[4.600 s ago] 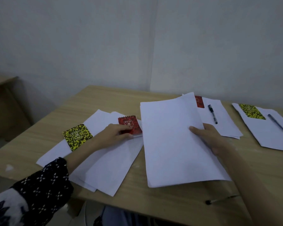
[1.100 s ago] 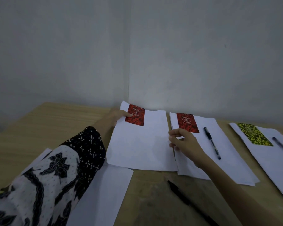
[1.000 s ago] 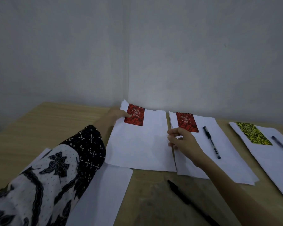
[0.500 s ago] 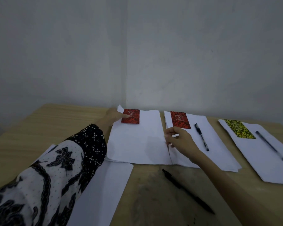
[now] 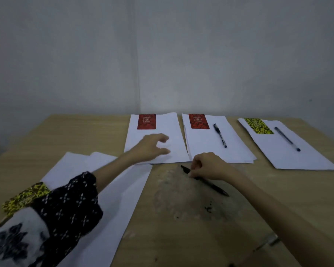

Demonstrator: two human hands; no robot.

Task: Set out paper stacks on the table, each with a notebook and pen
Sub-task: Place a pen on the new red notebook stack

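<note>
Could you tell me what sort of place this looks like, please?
Probably a plain meeting or exam room being prepared: a bare wooden table set against blank grey walls, with identical paper stacks laid in a row, each getting a notebook and pen.

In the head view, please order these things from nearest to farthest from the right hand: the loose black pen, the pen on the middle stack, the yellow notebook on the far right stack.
1. Loose black pen: on the bare table, under the right hand, whose fingers grip it.
2. Pen on the middle stack: behind the hand.
3. Yellow notebook: far right, at the back.
</note>
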